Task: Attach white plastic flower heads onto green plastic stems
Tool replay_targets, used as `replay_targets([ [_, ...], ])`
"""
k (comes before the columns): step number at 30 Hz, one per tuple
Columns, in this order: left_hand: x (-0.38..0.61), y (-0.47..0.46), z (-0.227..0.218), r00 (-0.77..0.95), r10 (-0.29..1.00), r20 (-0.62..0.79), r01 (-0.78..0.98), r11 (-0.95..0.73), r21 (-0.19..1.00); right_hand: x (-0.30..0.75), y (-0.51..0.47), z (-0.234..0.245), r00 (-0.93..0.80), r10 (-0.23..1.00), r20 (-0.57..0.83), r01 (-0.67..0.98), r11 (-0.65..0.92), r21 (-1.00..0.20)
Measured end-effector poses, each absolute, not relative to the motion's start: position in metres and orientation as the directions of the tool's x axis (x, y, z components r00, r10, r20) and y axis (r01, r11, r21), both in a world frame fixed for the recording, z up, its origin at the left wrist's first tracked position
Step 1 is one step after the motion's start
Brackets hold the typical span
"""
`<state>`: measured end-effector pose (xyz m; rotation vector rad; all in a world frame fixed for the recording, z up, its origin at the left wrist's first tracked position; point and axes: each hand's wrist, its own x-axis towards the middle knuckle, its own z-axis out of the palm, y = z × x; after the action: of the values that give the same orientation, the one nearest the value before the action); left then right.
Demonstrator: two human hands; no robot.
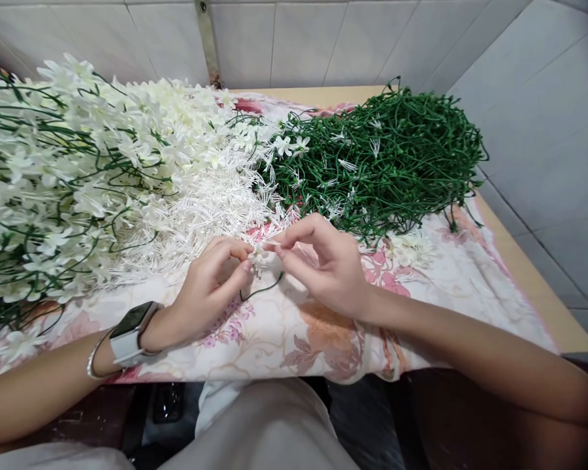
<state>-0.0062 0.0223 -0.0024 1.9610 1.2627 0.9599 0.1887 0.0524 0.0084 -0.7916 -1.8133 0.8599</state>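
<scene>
White blossoms (78, 163) on dark green stems. White stamens (210, 202), a heap. Deep green stems (402, 156), flecked white. Cloth (294, 333): cream, with pink, orange and mauve flowers. Bench (529, 274) tan. Watch (130, 333) white-strapped, black-faced. Wall tiles (323, 39) pale grey.

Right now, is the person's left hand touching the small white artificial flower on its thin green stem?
Touching. The head view shows the left hand pinching the small white flower at its fingertips, with the right hand meeting it from the other side.

A wooden table (519, 261) under a floral cloth (451, 287) stands in a corner of pale tiled walls (543, 130), a metal strip (208, 42) behind it.
</scene>
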Motion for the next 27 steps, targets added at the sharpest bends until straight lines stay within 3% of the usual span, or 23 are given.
replay_targets([
  [5, -0.006, 0.023, -0.003, 0.242, 0.953, 0.182, 0.446, -0.276, 0.852, 0.188, 0.056, 0.009, -0.408, 0.878, 0.248, 0.012, 0.277, -0.961],
  [11, -0.005, 0.025, -0.002, 0.216, 0.967, 0.137, 0.393, -0.214, 0.894, 0.19, 0.062, 0.009, -0.357, 0.851, 0.386, 0.057, 0.433, -0.9],
  [17, -0.005, 0.025, -0.002, 0.233, 0.962, 0.139, 0.373, -0.221, 0.901, 0.191, 0.061, 0.006, -0.451, 0.796, 0.404, 0.151, 0.515, -0.844],
  [27, -0.003, 0.023, 0.002, 0.298, 0.945, 0.138, 0.315, -0.233, 0.92, 0.19, 0.064, 0.0, -0.411, 0.77, 0.488, 0.229, 0.606, -0.762],
])
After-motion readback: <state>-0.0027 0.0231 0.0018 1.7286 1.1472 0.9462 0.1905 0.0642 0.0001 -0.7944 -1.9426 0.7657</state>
